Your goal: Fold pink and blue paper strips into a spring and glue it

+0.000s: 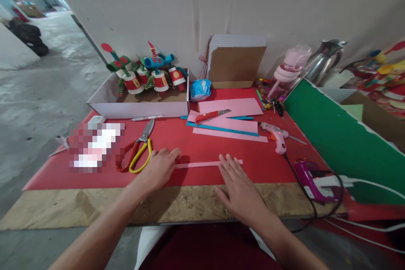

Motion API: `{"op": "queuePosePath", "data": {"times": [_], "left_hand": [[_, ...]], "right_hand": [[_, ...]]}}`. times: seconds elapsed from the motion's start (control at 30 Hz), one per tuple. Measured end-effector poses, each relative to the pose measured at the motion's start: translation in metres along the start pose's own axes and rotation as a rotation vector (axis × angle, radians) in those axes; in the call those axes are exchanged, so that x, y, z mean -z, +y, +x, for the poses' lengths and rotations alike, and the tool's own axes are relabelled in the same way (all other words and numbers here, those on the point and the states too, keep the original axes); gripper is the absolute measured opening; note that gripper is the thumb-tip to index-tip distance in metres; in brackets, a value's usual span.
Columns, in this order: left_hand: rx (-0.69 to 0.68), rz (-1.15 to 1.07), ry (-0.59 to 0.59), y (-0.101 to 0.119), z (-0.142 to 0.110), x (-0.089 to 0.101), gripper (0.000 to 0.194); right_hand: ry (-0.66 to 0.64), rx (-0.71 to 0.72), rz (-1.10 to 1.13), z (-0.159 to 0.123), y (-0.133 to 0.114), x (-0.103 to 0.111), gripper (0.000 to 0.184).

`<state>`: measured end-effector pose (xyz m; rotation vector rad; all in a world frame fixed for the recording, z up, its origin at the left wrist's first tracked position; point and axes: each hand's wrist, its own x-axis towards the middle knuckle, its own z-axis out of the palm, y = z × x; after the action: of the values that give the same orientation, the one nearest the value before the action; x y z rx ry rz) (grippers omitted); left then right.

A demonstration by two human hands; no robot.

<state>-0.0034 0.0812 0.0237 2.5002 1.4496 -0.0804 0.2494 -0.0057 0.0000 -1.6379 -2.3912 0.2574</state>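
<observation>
A narrow pink paper strip [199, 164] lies across the red table covering in front of me. My left hand [161, 166] is closed at its left end, fingers curled around the tip of the paper. Flat on the strip, towards its right end, rests my right hand [236, 181], fingers stretched out. Scissors [142, 147] with one red and one yellow handle lie just left of my left hand, blades pointing away. Beyond the strip, a red-handled utility knife [210, 116] sits on pink paper sheets [243, 105] and blue strips [221, 128].
A pink glue gun [276, 135] lies on the right, its cord running to a purple power strip [316, 181]. A green-sided box [335, 126] borders the right. Behind left, a white box [145, 109] holds several paper-cup figures [160, 80]. A pen [147, 117] lies before it.
</observation>
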Motion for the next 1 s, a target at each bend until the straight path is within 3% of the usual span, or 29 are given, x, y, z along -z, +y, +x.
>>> {"op": "queuePosePath", "data": {"times": [0.2, 0.47, 0.63, 0.8, 1.0], "left_hand": [[-0.023, -0.128, -0.02, 0.002, 0.003, 0.002, 0.015], [-0.148, -0.185, -0.033, 0.039, 0.022, -0.007, 0.019], [-0.138, -0.143, -0.044, 0.048, 0.028, -0.007, 0.021], [-0.083, -0.147, -0.007, 0.039, 0.021, -0.005, 0.016], [0.002, -0.261, 0.004, 0.003, 0.002, -0.005, 0.021]], "right_hand": [[-0.014, 0.0, 0.006, 0.003, 0.002, -0.003, 0.055], [0.029, -0.077, -0.059, -0.022, 0.02, 0.01, 0.057], [-0.184, 0.123, 0.032, -0.008, 0.01, 0.017, 0.06], [-0.218, 0.106, 0.028, -0.005, 0.008, 0.008, 0.068], [-0.158, 0.135, 0.002, -0.007, 0.01, 0.003, 0.069]]}}
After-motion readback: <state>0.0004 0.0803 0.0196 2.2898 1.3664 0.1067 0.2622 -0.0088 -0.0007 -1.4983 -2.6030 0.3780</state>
